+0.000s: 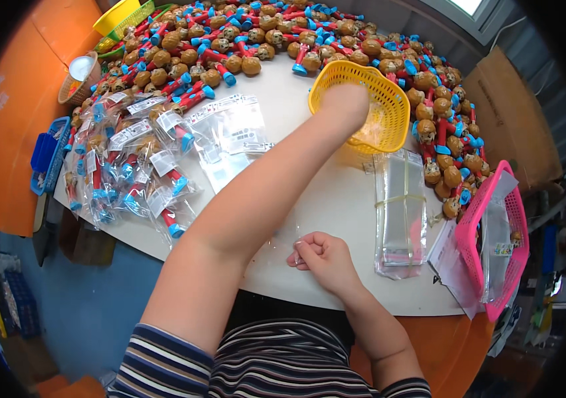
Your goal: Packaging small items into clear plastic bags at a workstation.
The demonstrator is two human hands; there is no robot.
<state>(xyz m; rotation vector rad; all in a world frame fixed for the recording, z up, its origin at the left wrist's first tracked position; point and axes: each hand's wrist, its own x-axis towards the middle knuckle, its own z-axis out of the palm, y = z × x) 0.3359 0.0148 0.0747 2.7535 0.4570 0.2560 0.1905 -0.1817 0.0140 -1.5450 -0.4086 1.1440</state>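
My left arm reaches across the white table to a yellow plastic basket [397, 126], and my left hand [346, 106] dips into it. The fingers of that hand are hidden, so what they touch cannot be seen; small pale pieces lie on the basket's floor. Close to the front edge, my right hand [328, 260] is closed in a pinch on a thin clear plastic bag [284, 240], which barely shows against the tabletop. Flat clear bags with printed tops [233, 129] lie beyond my left forearm.
Red-and-blue toys with round brown heads [251, 65] pile along the far edge. Bagged toys [127, 162] heap at left. A banded stack of clear sleeves [399, 215] lies right of my right hand, near a pink basket [472, 229]. A cardboard box [515, 119] stands far right.
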